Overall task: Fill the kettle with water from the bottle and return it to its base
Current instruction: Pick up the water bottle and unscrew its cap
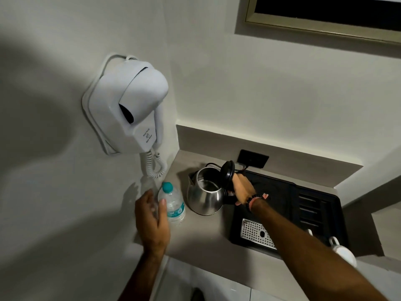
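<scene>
Two containers stand on the matte grey countertop [208, 233]: a rounded stainless-steel electric kettle [205, 196] with its black round lid [227, 172] tipped up open, its shiny interior showing no clear water level, and, at its 9 o'clock, a clear ribbed plastic water bottle [172, 205] with a teal screw cap [167, 187] in place and a green-banded label. The kettle sits directly on the counter, just left of a black rectangular plastic tray [282, 192] that carries a perforated metal drip plate [256, 234]. The right hand [244, 190], with a beaded bracelet at the wrist, is clenched on the kettle's black handle at the kettle's 3 o'clock. The left hand [152, 216] is spread open, fingers curving beside the bottle, thumb near its shoulder; whether it touches cannot be told. White cups [342, 253] rest at the tray's 4 o'clock. On the smooth pale wall, a white wall-mounted hair dryer [130, 109] hangs with its coiled cord at the bottle's 11 o'clock.
</scene>
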Tool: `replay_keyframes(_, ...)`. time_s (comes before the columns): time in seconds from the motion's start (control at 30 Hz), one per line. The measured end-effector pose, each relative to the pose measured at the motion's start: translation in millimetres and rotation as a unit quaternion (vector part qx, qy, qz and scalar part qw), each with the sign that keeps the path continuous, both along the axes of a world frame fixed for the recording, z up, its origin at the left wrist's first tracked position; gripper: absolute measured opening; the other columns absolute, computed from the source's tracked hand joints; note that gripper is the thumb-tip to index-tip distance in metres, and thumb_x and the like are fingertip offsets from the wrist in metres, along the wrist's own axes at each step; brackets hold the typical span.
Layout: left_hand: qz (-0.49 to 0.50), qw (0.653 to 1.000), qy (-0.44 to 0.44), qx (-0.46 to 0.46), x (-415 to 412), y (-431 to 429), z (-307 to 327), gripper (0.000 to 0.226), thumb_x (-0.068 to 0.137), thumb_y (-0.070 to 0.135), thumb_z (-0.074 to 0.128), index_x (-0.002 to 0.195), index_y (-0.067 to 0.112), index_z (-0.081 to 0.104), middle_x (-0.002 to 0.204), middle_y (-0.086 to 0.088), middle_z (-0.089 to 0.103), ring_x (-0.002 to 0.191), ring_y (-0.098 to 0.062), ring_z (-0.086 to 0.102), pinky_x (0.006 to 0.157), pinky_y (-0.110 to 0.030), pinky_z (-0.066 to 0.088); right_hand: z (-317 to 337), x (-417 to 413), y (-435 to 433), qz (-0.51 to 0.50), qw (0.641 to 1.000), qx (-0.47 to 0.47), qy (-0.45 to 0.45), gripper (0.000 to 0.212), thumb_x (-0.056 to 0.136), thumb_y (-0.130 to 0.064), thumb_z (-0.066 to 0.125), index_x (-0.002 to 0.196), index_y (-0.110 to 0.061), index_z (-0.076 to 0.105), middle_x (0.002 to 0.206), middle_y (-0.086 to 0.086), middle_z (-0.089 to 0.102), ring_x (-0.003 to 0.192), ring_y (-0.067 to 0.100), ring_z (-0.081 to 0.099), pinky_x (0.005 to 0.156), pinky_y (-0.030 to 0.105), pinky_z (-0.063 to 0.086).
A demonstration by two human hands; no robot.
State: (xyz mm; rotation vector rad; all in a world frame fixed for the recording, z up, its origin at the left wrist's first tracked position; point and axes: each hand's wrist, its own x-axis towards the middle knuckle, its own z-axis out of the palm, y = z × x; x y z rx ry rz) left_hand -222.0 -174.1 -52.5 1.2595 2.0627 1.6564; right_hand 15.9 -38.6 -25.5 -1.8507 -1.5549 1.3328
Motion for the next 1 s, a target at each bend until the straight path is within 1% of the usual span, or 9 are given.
replay_keyframes(0.1,-0.067,0.996,0.051,0.007,-1,17,10,0.047,0.097,0.033,0.052,0.135,0.006,0.052,0.135,-0.010,0.058,0.123,-0.020,0.055,0.099,-0.031,0.046,-9,-4,-1,0.000,1.000,0.005,-0.014,0.063,0.080,-0.060,0.027,0.091,-0.011,0.064,0.097,0.017,0.072,0.089,0.038,0.067,0.083,0.063,0.058)
replay_keyframes(0.2,-0.106,0.991,0.075,-0.037,-2,28,13,0.045,0.099,0.028,0.052,0.139,0.008,0.050,0.139,-0.009,0.056,0.127,-0.021,0.053,0.103,-0.036,0.046,-14,-4,-4,-0.004,1.000,-0.006,-0.023,0.056,0.084,-0.052,0.028,0.094,-0.010,0.063,0.104,0.019,0.071,0.096,0.040,0.066,0.088,0.061,0.057)
replay_keyframes(0.3,-0.117,0.985,0.104,-0.066,-4,35,13,0.039,0.098,0.020,0.055,0.134,0.005,0.057,0.131,-0.010,0.062,0.119,-0.025,0.058,0.099,-0.039,0.049,-18,-4,-6,-0.006,1.000,-0.009,-0.027,0.050,0.088,-0.048,0.031,0.094,-0.011,0.064,0.102,0.018,0.071,0.096,0.038,0.067,0.088,0.060,0.057)
replay_keyframes(0.4,-0.103,0.984,0.099,-0.103,-7,38,14,0.035,0.095,0.025,0.059,0.126,0.009,0.063,0.124,-0.008,0.067,0.113,-0.026,0.061,0.092,-0.033,0.049,-18,-5,-3,-0.004,1.000,-0.016,-0.026,0.052,0.089,-0.052,0.032,0.094,-0.014,0.066,0.100,0.015,0.073,0.095,0.036,0.068,0.089,0.059,0.057)
replay_keyframes(0.57,-0.062,0.988,0.019,-0.140,-10,39,20,0.030,0.080,0.046,0.073,0.105,0.032,0.063,0.116,0.008,0.068,0.104,-0.012,0.061,0.078,-0.017,0.046,-16,-4,3,0.015,0.999,-0.031,-0.022,0.056,0.088,-0.054,0.033,0.099,-0.011,0.068,0.099,0.015,0.075,0.090,0.035,0.072,0.080,0.060,0.062)
replay_keyframes(0.63,-0.053,0.990,-0.024,-0.131,-10,40,23,0.036,0.072,0.048,0.080,0.101,0.034,0.063,0.112,0.013,0.070,0.102,-0.008,0.063,0.075,-0.009,0.043,-15,-4,2,0.022,0.999,-0.036,-0.017,0.056,0.085,-0.056,0.034,0.097,-0.013,0.068,0.099,0.014,0.075,0.087,0.035,0.073,0.071,0.062,0.063)
replay_keyframes(0.73,-0.041,0.988,-0.062,-0.133,-8,44,24,0.043,0.064,0.049,0.085,0.098,0.033,0.064,0.109,0.013,0.071,0.099,-0.009,0.066,0.073,-0.005,0.041,-12,-5,0,0.022,0.999,-0.047,-0.003,0.051,0.081,-0.057,0.034,0.094,-0.019,0.066,0.102,0.013,0.074,0.091,0.035,0.072,0.072,0.063,0.063)
replay_keyframes(0.83,-0.028,0.988,-0.078,-0.128,-7,46,24,0.048,0.060,0.051,0.086,0.096,0.029,0.064,0.104,0.015,0.071,0.094,-0.007,0.067,0.071,-0.007,0.043,-9,-5,-1,0.015,0.998,-0.064,0.011,0.045,0.079,-0.060,0.036,0.090,-0.026,0.063,0.107,0.010,0.070,0.097,0.034,0.069,0.076,0.060,0.063)
replay_keyframes(1.0,0.018,0.990,-0.102,-0.097,2,48,35,0.051,0.056,0.049,0.089,0.090,0.021,0.062,0.090,0.014,0.069,0.082,-0.002,0.065,0.078,-0.028,0.057,-7,-3,0,0.006,0.996,-0.079,0.030,0.038,0.084,-0.061,0.039,0.089,-0.028,0.058,0.093,-0.001,0.060,0.091,0.028,0.063,0.081,0.061,0.061)
